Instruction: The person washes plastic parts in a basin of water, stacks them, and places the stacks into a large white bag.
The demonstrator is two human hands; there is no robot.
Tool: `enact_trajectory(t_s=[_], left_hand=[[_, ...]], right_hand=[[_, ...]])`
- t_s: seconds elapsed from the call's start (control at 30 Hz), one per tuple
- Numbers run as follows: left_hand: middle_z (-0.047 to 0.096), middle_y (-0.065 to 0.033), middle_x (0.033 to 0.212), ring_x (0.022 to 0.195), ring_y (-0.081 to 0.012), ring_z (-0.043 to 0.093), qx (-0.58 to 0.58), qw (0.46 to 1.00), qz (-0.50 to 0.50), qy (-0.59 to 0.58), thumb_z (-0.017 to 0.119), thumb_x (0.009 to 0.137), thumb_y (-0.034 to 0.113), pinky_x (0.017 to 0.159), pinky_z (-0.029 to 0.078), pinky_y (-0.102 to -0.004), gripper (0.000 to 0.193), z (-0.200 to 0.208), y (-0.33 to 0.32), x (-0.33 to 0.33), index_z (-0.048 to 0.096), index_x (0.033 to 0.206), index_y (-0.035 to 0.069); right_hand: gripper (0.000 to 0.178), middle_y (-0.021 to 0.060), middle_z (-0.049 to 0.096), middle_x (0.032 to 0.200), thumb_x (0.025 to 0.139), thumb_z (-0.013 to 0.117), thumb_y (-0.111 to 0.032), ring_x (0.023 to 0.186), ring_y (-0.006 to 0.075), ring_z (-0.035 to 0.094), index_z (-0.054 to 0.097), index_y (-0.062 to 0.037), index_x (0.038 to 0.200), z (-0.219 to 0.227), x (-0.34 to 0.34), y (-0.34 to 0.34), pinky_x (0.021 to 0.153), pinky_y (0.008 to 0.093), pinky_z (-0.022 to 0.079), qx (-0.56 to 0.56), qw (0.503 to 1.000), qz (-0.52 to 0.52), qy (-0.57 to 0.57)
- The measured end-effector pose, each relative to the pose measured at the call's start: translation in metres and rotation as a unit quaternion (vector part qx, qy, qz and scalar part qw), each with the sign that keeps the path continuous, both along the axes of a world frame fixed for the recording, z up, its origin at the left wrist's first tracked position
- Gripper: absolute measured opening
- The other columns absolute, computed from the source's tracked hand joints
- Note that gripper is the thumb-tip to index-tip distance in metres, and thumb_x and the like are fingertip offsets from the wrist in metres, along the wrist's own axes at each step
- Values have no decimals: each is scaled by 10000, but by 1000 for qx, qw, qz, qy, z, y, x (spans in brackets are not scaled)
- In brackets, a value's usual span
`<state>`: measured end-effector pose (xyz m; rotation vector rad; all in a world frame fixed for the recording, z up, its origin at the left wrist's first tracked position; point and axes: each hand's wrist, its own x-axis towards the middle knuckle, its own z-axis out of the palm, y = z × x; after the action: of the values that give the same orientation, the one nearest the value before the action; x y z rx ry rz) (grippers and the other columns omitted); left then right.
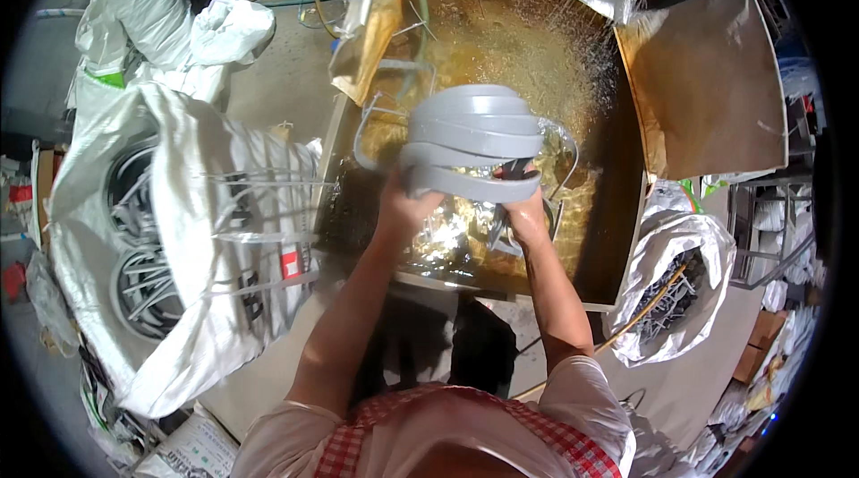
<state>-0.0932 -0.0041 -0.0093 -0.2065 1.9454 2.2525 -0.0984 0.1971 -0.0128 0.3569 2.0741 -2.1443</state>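
Note:
A thick bundle of grey, smooth plastic-looking band (472,126), wound in several overlapping loops, is held up over a tank of water. My left hand (410,202) grips its lower left side, with the fingers mostly hidden beneath it. At its lower right, my right hand (528,212) is closed round the end of the lowest loop. A dark piece (514,170) shows between that hand and the bundle; its kind I cannot make out. Thin grey strips curve out on both sides of the bundle, and some hang below my right hand.
The water tank (632,241) has a raised rim. Water sprays in at its far right, beside a brownish board (716,93). A large white woven sack (192,236) with grey coils stands left; a smaller white sack (718,272) with dark grey scraps stands right. A yellow stick (646,306) leans across it.

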Motion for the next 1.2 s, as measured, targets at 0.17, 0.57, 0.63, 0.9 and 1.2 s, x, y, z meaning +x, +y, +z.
enact_trajectory(t_s=[0.17,0.57,0.63,0.9,1.2], left_hand=[[520,-114,1020,784,-176,570,-77,997,-12,-16,581,764,20,686,473,-271,426,51,0,9,435,1164,13],[592,-145,984,865,-270,576,-154,982,108,17,532,802,138,680,480,-332,291,270,-93,89,535,1068,18],[584,-144,1021,925,-272,554,-284,951,117,49,531,814,173,751,457,-345,302,292,-166,106,542,1074,18],[569,-141,1105,1060,-268,509,-599,796,85,5,545,828,240,916,404,-374,347,321,-461,146,556,1093,17],[581,-138,1080,1011,-245,543,-411,910,-53,27,595,777,184,882,424,-365,372,360,-468,44,546,1106,18]], right_hand=[[581,52,536,1009,686,634,-9,902,126,525,376,-23,1207,89,13,5,798,257,441,-27,999,-14,14],[747,98,351,1306,751,675,-297,1169,218,414,263,-95,1341,306,41,-41,926,354,381,-109,934,338,-43],[849,57,313,1368,734,593,-566,1213,219,384,272,-74,1348,314,32,-58,966,360,324,-137,890,424,-92],[534,175,543,1108,834,565,-358,1029,251,520,450,17,1197,260,9,-246,871,340,404,63,956,268,-105],[310,94,616,806,792,613,-194,690,159,576,547,32,993,271,-26,-331,622,278,460,-12,994,74,-79]])
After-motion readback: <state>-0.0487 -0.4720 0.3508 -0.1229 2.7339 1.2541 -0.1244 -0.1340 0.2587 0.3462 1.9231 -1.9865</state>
